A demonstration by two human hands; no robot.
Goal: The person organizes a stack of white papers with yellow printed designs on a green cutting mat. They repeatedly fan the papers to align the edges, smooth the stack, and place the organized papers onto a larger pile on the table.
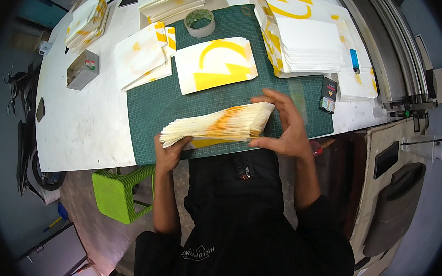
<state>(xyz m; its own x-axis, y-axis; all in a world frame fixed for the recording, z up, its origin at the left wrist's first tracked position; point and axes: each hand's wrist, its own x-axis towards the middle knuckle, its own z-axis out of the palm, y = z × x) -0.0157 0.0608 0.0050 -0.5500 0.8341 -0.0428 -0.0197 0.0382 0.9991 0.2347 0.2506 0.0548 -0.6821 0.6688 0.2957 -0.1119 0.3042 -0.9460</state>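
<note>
A: Biggest first, what's there?

B: Long white bench [86, 123], w/ a dark green gridded cutting mat [154, 107] laid on its middle. Person sits at the near edge.

A: On the mat?

B: Far right, a tall stack of white sheets printed w/ yellow shapes [309, 44], partly off the mat. Centre, a smaller pile of white sheets w/ a big yellow curved mark [217, 64]. Left of that, a loose pile of white-and-yellow sheets [142, 55] overlapping the mat's edge. Two more stacks at the far left corner and far edge.

A: And the hands?

B: Both grip a fanned bundle of cream paper sheets w/ orange-yellow print [216, 126], held just above the mat's near edge. Left hand [168, 152] closed round the bundle's left end from below; right hand [286, 127] clasps the right end, thumb under, fingers curled over the top.

A: Small stuff?

B: Grey box [82, 69] on bare bench at left, roll of clear tape [200, 22] at the mat's far edge, small black pack [328, 94] at the mat's right edge, blue lighter [354, 61] on sheets beyond it. Green plastic stool [119, 195] on the floor below.
</note>
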